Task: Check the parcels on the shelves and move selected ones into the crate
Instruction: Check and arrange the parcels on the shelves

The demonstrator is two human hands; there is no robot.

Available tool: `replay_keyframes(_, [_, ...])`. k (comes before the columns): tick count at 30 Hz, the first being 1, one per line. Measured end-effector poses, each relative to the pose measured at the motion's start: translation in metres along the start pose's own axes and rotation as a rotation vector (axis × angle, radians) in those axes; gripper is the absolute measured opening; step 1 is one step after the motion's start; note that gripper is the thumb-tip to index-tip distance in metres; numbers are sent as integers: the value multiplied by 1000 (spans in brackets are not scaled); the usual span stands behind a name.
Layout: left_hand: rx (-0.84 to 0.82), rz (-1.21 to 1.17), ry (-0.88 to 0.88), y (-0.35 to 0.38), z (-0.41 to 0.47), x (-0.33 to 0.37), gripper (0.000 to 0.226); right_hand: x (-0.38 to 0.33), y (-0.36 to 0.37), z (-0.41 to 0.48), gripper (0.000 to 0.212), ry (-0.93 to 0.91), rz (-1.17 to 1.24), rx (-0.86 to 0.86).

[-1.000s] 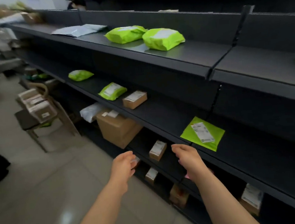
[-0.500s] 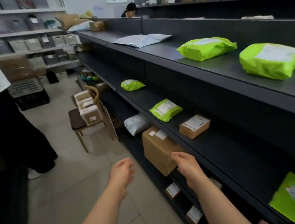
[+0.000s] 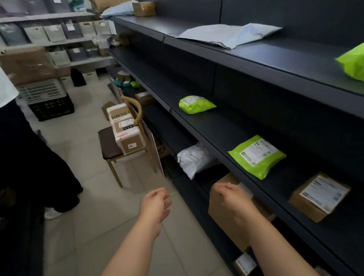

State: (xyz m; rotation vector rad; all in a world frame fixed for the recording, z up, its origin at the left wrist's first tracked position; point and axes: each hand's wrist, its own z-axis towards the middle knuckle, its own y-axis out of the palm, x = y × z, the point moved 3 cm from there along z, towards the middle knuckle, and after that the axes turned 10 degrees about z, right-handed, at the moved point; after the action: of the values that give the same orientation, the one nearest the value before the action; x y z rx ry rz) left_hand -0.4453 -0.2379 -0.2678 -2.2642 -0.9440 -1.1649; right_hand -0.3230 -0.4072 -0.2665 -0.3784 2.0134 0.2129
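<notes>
At far left I see stacked crates (image 3: 47,99) on the floor. The left hand (image 3: 155,206) hangs over the tiles, fingers loosely curled, holding nothing. The right hand (image 3: 233,201), equally loose and empty, hovers before a cardboard box (image 3: 221,222). Further right, a green parcel (image 3: 256,155) and a small labelled box (image 3: 319,196) lie on the dark shelf (image 3: 231,131).

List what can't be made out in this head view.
Head view:
Green parcel at far right: cut off by the frame edge.
Large cardboard box: partly hidden by the right hand and the shelf above.
Right hand's palm: turned away, so any hold is unclear.
Small box label: print too small.
Black crate: contents hidden by its walls.
</notes>
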Motion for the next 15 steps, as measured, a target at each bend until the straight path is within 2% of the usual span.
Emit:
replay_keyframes(7, [-106, 126, -25, -32, 114, 61, 13, -12, 74, 76, 9, 75, 104, 109])
replay_keyframes(12, [-143, 217, -40, -37, 190, 97, 13, -4, 110, 130, 12, 145, 178, 191])
replay_keyframes(15, [-193, 238, -103, -16, 232, 105, 19, 4, 118, 161, 25, 200, 223, 236])
